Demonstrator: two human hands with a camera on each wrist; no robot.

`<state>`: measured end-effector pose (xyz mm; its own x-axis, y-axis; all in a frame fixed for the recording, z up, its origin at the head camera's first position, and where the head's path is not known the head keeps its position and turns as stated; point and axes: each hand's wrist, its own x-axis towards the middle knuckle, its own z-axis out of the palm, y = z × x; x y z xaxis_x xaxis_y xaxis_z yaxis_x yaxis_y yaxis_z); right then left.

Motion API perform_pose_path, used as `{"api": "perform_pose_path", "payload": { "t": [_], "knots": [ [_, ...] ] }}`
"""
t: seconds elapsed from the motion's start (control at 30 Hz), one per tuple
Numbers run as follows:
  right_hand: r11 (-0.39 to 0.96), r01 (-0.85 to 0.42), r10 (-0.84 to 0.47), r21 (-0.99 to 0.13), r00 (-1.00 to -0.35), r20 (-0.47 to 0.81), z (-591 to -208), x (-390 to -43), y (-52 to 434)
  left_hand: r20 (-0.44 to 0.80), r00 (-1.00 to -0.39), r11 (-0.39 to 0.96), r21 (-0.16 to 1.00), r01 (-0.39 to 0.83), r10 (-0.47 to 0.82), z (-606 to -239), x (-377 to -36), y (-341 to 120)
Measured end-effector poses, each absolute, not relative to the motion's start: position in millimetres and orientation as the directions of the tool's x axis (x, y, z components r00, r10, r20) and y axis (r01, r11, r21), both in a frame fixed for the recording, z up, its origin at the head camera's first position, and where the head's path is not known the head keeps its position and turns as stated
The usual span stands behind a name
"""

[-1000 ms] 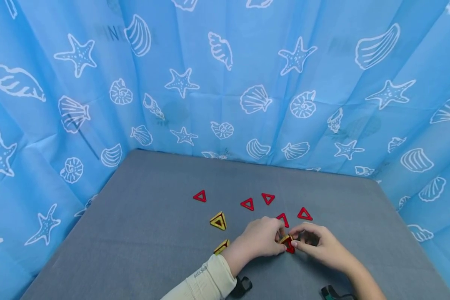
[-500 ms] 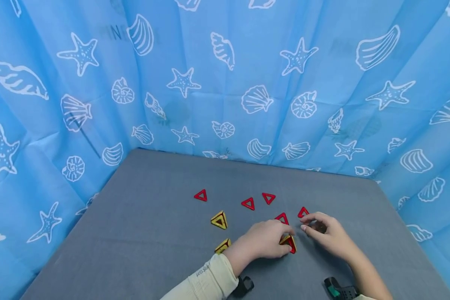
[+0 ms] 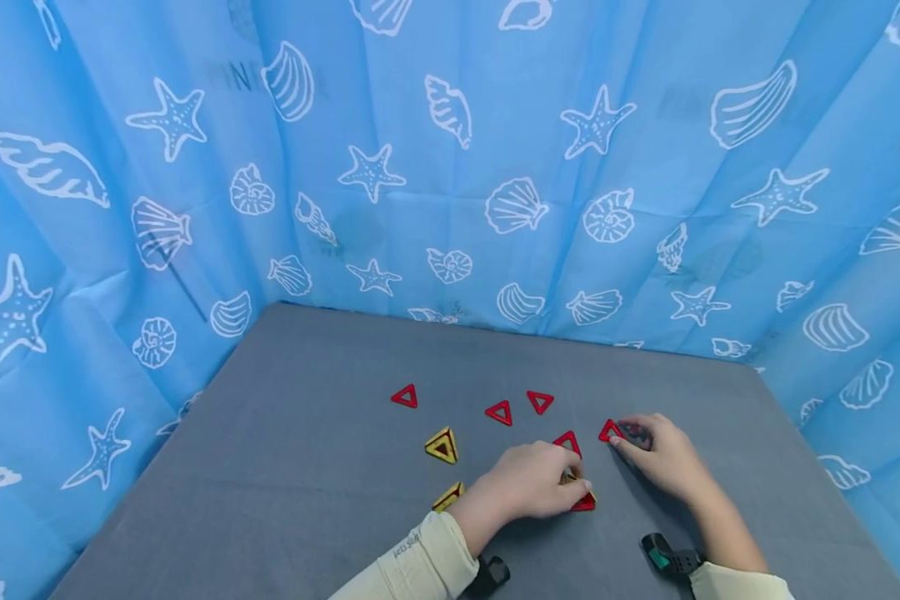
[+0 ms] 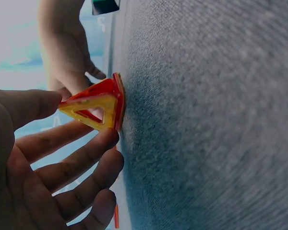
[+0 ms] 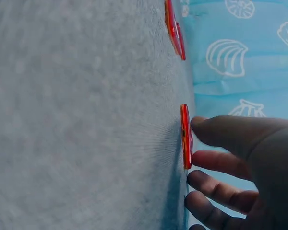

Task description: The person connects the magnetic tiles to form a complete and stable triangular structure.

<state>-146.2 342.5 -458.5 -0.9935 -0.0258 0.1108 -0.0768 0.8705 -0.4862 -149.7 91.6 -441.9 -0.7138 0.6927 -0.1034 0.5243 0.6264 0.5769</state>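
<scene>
My left hand (image 3: 528, 482) pinches a small pyramid of red and yellow triangular magnetic tiles (image 4: 89, 102) standing on the table, thumb at its tip and fingertips along its side. My right hand (image 3: 667, 458) is at a flat red triangular magnetic tile (image 5: 186, 136), with thumb and index fingertips right at its face and edge. The other right fingers are loosely bent beside it. Partly behind the left hand lies another red tile (image 3: 576, 450). Two yellow pieces with red inside, one upper (image 3: 452, 446) and one lower (image 3: 447, 498), are left of that hand.
Further back on the grey table (image 3: 330, 375) lie three more red triangular tiles, one on the left (image 3: 412, 396) and two near the middle. A blue curtain (image 3: 450, 167) with white shell and starfish prints encloses the back and sides.
My right hand has left the pyramid and moved right and back to the far-right red tile. My left hand stays at the pyramid, which has turned to show more red.
</scene>
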Motion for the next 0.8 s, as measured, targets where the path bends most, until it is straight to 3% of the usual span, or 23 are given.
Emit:
{"api": "perform_pose_path", "payload": {
  "t": [0.47,0.8],
  "knots": [
    [0.875,-0.077,-0.044,-0.478,-0.996,0.080,-455.8,-141.3,344.7,-0.108,-0.756,0.666,0.564,0.489,0.646,-440.3,-152.5,89.3],
    [0.867,-0.037,-0.078,-0.498,-0.995,-0.061,-449.7,-125.7,336.7,-0.108,-0.783,0.686,0.566,0.458,0.613,-441.7,-154.5,86.9]
  ]
}}
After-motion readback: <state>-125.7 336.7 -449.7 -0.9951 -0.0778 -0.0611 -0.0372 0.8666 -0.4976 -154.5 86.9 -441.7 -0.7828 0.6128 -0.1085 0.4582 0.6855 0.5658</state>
